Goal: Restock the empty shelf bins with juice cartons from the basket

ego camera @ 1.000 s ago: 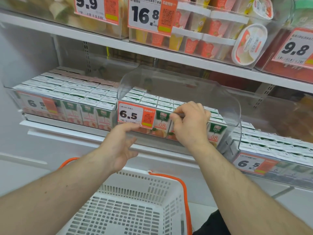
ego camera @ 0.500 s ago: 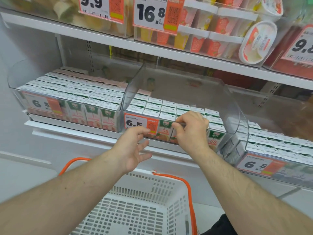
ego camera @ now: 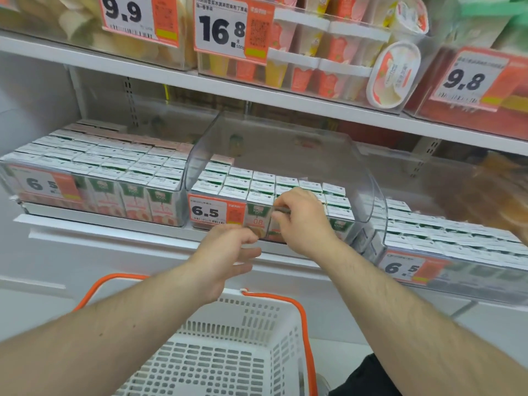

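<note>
Risk item: right hand (ego camera: pixel 303 221) pinching the front rim of the middle bin (ego camera: pixel 285 155) at frame centre, left hand (ego camera: pixel 228 250) loosely curled below, holding nothing; juice cartons (ego camera: pixel 257 181) inside could topple if the bin jerks; basket (ego camera: pixel 228 352) lower centre.

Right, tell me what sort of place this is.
Most likely a supermarket aisle, probably chilled. Orange price tags hang on clear shelf bins packed with juice cartons, dessert cups fill the shelf above, and a white shopping basket sits below the hands.
</note>
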